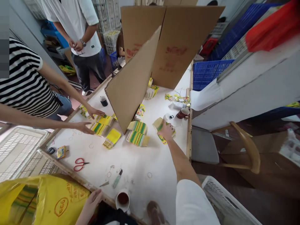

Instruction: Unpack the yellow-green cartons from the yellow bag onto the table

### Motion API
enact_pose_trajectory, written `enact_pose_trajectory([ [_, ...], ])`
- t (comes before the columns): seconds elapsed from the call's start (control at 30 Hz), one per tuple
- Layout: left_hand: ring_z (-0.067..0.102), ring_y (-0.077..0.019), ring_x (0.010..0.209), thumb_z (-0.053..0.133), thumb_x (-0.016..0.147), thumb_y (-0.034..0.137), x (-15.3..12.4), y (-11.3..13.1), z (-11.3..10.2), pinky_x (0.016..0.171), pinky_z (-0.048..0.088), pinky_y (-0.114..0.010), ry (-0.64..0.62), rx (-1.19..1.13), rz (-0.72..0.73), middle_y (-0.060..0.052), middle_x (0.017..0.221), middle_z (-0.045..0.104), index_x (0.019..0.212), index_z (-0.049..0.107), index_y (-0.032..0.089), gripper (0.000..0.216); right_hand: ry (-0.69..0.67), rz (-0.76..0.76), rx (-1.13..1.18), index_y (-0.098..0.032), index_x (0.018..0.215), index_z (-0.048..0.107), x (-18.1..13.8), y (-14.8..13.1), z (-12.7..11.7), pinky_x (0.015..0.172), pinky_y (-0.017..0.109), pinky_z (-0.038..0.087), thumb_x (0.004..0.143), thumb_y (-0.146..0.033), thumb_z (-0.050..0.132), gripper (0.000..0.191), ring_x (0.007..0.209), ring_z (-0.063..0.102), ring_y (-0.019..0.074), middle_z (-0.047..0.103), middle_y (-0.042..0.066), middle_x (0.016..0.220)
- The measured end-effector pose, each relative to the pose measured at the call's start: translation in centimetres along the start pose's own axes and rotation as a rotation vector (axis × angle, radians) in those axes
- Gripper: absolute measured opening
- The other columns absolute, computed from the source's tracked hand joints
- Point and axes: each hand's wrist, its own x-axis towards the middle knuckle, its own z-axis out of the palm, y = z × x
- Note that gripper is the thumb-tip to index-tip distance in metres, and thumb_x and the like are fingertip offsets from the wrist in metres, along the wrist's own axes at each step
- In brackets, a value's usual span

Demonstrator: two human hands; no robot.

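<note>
My right hand reaches far across the table, fingers curled over a bundle of yellow-and-green flat cartons. Left of it are two similar striped carton bundles, one behind the other. My left hand rests at the near table edge, fingers loosely bent, with nothing visible in it. Close to that hand are a cup of dark drink, a utility knife and a small pointed blade. A yellow bag holding more striped bundles stands at the lower left.
Cardboard panels stand across the table. Left of them, a person in stripes has both hands by other carton bundles. Red-handled scissors, a dark cup and a brown mug also stand or lie there.
</note>
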Motion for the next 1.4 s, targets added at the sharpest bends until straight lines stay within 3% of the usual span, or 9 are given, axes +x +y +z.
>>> enact_pose_trajectory([
  [0.2, 0.067, -0.0372, 0.110, 0.081, 0.026, 0.069, 1.2, -0.6, -0.4, 0.098, 0.053, -0.044, 0.019, -0.028, -0.006, -0.009, 0.095, 0.076, 0.081, 0.067, 0.027, 0.070, 0.209, -0.311, 0.014, -0.021, 0.158, 0.017, 9.6, -6.6, -5.4, 0.115, 0.059, 0.015, 0.082, -0.028, 0.066, 0.090, 0.147, 0.015, 0.0406, 0.016, 0.022, 0.162],
  [0.37, 0.067, -0.0362, 0.111, 0.075, 0.038, 0.073, 1.2, -1.0, 0.1, 0.101, 0.052, -0.046, 0.074, -0.001, -0.003, -0.007, 0.103, 0.075, 0.088, 0.067, 0.028, 0.068, 0.181, -0.426, 0.125, -0.021, 0.154, 0.030, 8.2, -10.3, -3.8, 0.119, 0.053, 0.013, 0.087, -0.019, 0.055, 0.072, 0.149, 0.018, 0.0320, 0.026, 0.015, 0.161],
  [0.6, 0.066, -0.0355, 0.111, 0.083, 0.038, 0.062, 1.5, -2.0, -0.3, 0.099, 0.052, -0.043, -0.005, -0.091, 0.106, -0.012, 0.104, 0.075, 0.090, 0.068, 0.021, 0.067, -0.237, -0.356, 0.138, -0.023, 0.141, 0.052, -2.7, -7.9, 2.8, 0.121, 0.055, 0.016, 0.090, -0.025, 0.053, 0.051, 0.131, 0.050, 0.0267, 0.056, 0.012, 0.141],
  [0.8, 0.068, -0.0278, 0.098, 0.078, 0.062, 0.048, -2.6, -1.9, 0.0, 0.098, 0.049, -0.040, -0.001, -0.124, 0.329, -0.011, 0.097, 0.074, 0.090, 0.070, 0.020, 0.040, -0.478, -0.449, 0.012, -0.020, 0.134, 0.058, -11.2, -5.8, 3.8, 0.112, 0.046, 0.039, 0.092, -0.027, 0.049, 0.043, 0.127, 0.058, 0.0253, 0.064, 0.010, 0.134],
  [0.97, 0.068, -0.0210, 0.087, 0.065, 0.082, 0.041, -7.0, -0.7, -2.2, 0.084, 0.053, -0.034, -0.039, -0.123, 0.487, -0.010, 0.097, 0.074, 0.108, 0.069, 0.017, 0.035, -0.601, -0.579, 0.091, -0.018, 0.128, 0.063, -16.3, -7.6, 4.4, 0.103, 0.037, 0.050, 0.088, -0.022, 0.050, 0.042, 0.111, 0.068, 0.0228, 0.070, 0.014, 0.122],
  [1.1, 0.069, -0.0194, 0.094, 0.057, 0.092, 0.039, -11.1, -0.2, -6.7, 0.086, 0.054, -0.033, -0.016, -0.132, 0.684, -0.010, 0.104, 0.075, 0.115, 0.066, 0.017, 0.033, -0.649, -0.758, 0.375, -0.015, 0.122, 0.066, -22.3, -12.3, 2.3, 0.101, 0.043, 0.052, 0.082, -0.028, 0.058, 0.042, 0.104, 0.070, 0.0252, 0.072, 0.014, 0.117],
  [1.23, 0.068, -0.0190, 0.097, 0.052, 0.096, 0.035, -11.8, -1.1, -14.2, 0.091, 0.054, -0.033, 0.303, -0.032, 0.851, -0.008, 0.103, 0.074, 0.105, 0.068, 0.019, 0.026, -0.619, -1.067, 0.658, -0.018, 0.120, 0.067, -31.8, -20.3, -3.0, 0.099, 0.042, 0.054, 0.084, -0.037, 0.062, 0.041, 0.102, 0.070, 0.0234, 0.072, 0.012, 0.117],
  [1.33, 0.067, -0.0216, 0.104, 0.048, 0.096, 0.028, -9.3, -3.4, -19.5, 0.095, 0.052, -0.036, 0.486, 0.133, 0.710, -0.011, 0.112, 0.071, 0.111, 0.066, 0.017, 0.026, -0.679, -1.256, 0.900, -0.021, 0.118, 0.067, -40.9, -27.6, -5.9, 0.097, 0.035, 0.055, 0.092, -0.034, 0.056, 0.031, 0.102, 0.070, 0.0182, 0.073, 0.008, 0.112],
  [1.4, 0.066, -0.0254, 0.106, 0.050, 0.094, 0.023, -7.3, -5.5, -21.4, 0.095, 0.050, -0.039, 0.444, 0.328, 0.486, -0.014, 0.114, 0.070, 0.111, 0.066, 0.015, 0.025, -0.755, -1.397, 0.914, -0.020, 0.115, 0.068, -47.0, -32.3, -6.0, 0.097, 0.031, 0.053, 0.097, -0.027, 0.047, 0.028, 0.106, 0.068, 0.0157, 0.073, 0.007, 0.112],
])
